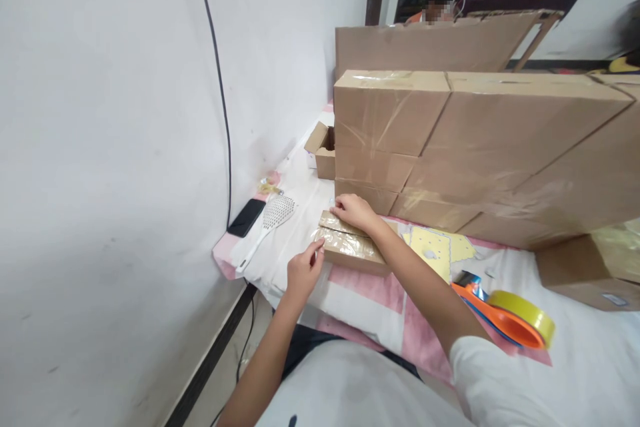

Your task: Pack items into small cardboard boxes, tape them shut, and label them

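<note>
Here, just left of the frame's middle, a small box wrapped in clear tape lies flat on the surface. The right hand presses flat on its far end, gripping nothing; the left hand pinches narrowly at its near left edge. The tape there could crease or stick askew if the box slides.

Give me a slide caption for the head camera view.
Both hands, left hand and right hand, press on a small taped cardboard box beside a tape dispenser.

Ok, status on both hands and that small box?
Right hand flat on small taped box. Left hand pinching tape at its near edge. Tape dispenser lies apart, right.
</note>
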The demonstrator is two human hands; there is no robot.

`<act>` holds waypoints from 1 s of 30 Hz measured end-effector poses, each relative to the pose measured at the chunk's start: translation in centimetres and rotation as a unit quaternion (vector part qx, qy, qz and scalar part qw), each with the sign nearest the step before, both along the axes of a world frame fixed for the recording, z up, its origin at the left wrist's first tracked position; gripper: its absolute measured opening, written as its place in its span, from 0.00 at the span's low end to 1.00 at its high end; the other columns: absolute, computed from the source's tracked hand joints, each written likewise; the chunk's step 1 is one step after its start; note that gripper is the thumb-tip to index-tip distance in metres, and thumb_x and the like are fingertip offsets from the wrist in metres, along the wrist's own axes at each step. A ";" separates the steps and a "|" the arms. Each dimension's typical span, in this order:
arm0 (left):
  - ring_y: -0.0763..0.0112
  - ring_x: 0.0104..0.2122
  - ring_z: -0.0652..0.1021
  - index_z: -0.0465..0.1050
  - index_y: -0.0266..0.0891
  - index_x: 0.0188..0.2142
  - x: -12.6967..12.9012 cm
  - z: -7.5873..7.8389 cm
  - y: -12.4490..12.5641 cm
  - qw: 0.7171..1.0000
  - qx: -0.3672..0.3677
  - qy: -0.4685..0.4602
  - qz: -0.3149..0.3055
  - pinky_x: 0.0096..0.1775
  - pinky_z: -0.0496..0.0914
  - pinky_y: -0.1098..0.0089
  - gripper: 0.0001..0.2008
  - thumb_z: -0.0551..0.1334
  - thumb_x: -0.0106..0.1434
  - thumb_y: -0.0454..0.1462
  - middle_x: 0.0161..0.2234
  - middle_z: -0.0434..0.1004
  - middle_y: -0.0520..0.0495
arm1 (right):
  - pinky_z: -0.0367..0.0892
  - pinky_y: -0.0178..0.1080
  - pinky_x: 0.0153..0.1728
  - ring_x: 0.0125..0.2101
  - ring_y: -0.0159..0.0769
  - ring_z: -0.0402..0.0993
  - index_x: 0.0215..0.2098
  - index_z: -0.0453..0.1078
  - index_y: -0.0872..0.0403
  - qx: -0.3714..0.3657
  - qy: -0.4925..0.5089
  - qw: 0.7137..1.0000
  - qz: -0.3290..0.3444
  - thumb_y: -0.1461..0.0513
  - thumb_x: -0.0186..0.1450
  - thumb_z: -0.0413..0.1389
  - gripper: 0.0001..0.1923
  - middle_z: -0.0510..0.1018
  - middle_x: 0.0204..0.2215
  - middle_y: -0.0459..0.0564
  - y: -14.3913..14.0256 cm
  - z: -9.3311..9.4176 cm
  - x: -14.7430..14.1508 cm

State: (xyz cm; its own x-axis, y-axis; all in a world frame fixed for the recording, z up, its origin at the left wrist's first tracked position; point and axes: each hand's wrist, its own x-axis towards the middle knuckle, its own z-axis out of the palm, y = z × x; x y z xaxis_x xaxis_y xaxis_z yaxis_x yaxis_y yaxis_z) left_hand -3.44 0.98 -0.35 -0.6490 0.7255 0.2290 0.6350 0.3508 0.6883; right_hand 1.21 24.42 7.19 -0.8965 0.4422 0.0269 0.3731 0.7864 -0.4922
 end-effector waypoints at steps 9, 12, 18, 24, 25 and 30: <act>0.70 0.29 0.78 0.78 0.44 0.55 0.2 0.1 0.0 0.999 0.017 -0.044 -0.002 0.37 0.69 0.71 0.17 0.56 0.72 0.40 0.37 0.85 0.48 | 0.61 0.35 0.36 0.29 0.32 0.64 0.23 0.64 0.53 -0.184 0.237 0.944 0.140 0.53 0.70 0.52 0.20 0.69 0.25 0.45 -2.7 3.0 1.4; 0.70 0.30 0.79 0.79 0.44 0.55 0.2 0.1 -0.1 0.999 0.020 -0.044 -0.004 0.37 0.70 0.71 0.17 0.56 0.72 0.40 0.36 0.85 0.47 | 0.61 0.36 0.40 0.31 0.32 0.66 0.24 0.66 0.54 -0.161 0.205 0.956 0.132 0.54 0.71 0.52 0.19 0.72 0.27 0.46 -3.2 3.7 1.5; 0.71 0.25 0.76 0.82 0.40 0.51 -0.1 -0.6 -0.9 0.995 0.087 0.035 0.037 0.34 0.69 0.71 0.18 0.55 0.72 0.41 0.31 0.84 0.45 | 0.54 0.38 0.47 0.28 0.29 0.65 0.23 0.69 0.56 -0.073 0.057 0.983 0.161 0.60 0.70 0.56 0.17 0.74 0.23 0.42 -3.5 1.7 0.6; 0.73 0.23 0.73 0.80 0.42 0.56 -0.4 -0.4 -0.3 0.996 0.047 0.072 0.020 0.33 0.67 0.72 0.19 0.57 0.71 0.41 0.25 0.80 0.49 | 0.53 0.34 0.34 0.27 0.29 0.62 0.23 0.68 0.56 -0.081 0.061 0.983 0.156 0.61 0.70 0.56 0.16 0.71 0.23 0.43 -3.3 0.8 0.3; 0.73 0.23 0.73 0.80 0.43 0.55 -0.4 -0.4 -0.1 0.997 0.031 0.076 0.011 0.33 0.67 0.72 0.18 0.57 0.71 0.41 0.25 0.80 0.50 | 0.53 0.34 0.33 0.27 0.29 0.62 0.23 0.68 0.56 -0.080 0.063 0.982 0.157 0.61 0.69 0.56 0.16 0.70 0.22 0.43 -3.2 0.8 0.2; 0.72 0.23 0.74 0.80 0.44 0.55 -0.3 -0.7 0.3 0.996 0.009 0.083 0.009 0.33 0.66 0.72 0.18 0.57 0.71 0.41 0.24 0.80 0.49 | 0.55 0.33 0.34 0.29 0.29 0.63 0.24 0.69 0.56 -0.076 0.058 0.985 0.141 0.62 0.69 0.57 0.15 0.71 0.25 0.44 -3.3 0.8 0.2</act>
